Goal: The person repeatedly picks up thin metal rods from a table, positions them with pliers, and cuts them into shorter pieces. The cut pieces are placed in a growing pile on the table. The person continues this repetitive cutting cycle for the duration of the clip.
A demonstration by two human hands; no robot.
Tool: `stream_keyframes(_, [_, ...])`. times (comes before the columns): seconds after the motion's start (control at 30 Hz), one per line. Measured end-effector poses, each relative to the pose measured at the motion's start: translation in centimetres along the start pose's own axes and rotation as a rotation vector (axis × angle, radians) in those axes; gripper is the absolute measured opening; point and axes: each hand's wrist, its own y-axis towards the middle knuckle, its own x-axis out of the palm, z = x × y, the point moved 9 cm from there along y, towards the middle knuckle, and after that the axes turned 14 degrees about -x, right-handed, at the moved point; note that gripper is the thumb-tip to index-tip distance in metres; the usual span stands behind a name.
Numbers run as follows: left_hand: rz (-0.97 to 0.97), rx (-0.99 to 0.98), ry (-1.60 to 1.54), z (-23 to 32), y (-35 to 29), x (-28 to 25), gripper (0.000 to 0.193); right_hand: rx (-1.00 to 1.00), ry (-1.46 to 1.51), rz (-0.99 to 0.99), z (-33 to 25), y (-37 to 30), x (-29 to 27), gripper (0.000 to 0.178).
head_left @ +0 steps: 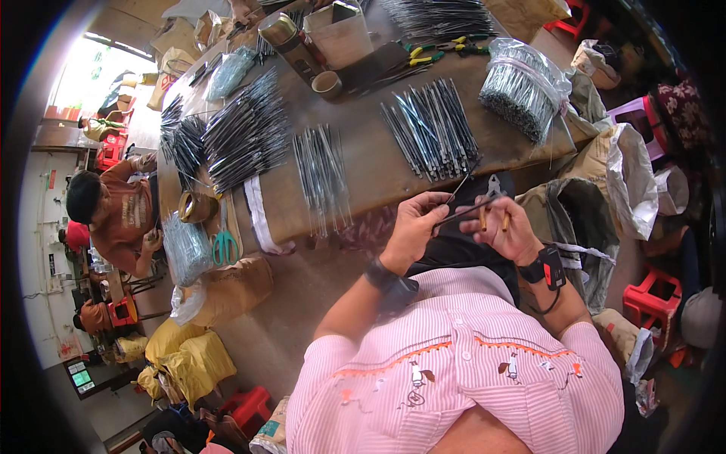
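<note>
My left hand (414, 233) is closed, pinching thin dark rods (463, 213) between thumb and fingers. One longer rod slants from it toward my other hand; a second points up toward the table edge. In my right hand (514, 234) rests a pair of pliers (494, 186), jaws upward, its orange-yellow handles against the palm and fingers. Both hands are in front of my body, just off the near table edge. Closest on the table lies a row of dark thin rods (432, 130). Left of it, a sparser row of rods (321, 172) overhangs the edge.
The brown table (363, 170) also bears a large rod pile (246, 129), a plastic-wrapped bundle (522, 91), green-handled scissors (224, 246), a tape roll (198, 206), a thermos (281, 36) and a plastic box (338, 32). Open sacks (578, 216) stand at right. Another person (121, 216) sits at left.
</note>
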Motion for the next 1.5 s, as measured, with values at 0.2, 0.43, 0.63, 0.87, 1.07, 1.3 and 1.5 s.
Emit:
stream_keyframes(0.2, [0.195,0.277,0.393,2.2,-1.0,0.1,0.018,0.02,-0.556,-0.106,0.7,-2.1,-0.1,0.057])
stream_keyframes(0.43, [0.234,0.407,0.492,3.0,-1.3,0.1,0.018,-0.248,-1.485,-0.242,-1.9,-1.2,1.5,0.065])
stream_keyframes(0.63, [0.27,0.375,0.498,2.9,-1.2,-0.3,0.016,-0.424,-1.595,-0.288,-3.6,-1.3,3.7,0.056])
stream_keyframes(0.87, [0.237,0.303,0.508,2.4,-0.7,-0.4,0.018,-0.402,-1.68,-0.287,-3.3,-1.0,3.2,0.038])
stream_keyframes(1.07, [0.294,0.304,0.573,4.2,-2.2,-0.5,0.022,-0.431,-1.647,-0.241,-3.6,-0.6,3.4,0.033])
stream_keyframes(1.3, [0.491,0.481,0.806,6.4,-5.0,-1.9,0.026,-0.373,-1.654,-0.22,-2.6,1.9,3.9,0.038])
stream_keyframes(1.5, [0.798,0.494,0.782,6.8,-5.1,-9.8,0.021,-0.373,-1.503,-0.298,-0.5,3.2,4.5,0.056])
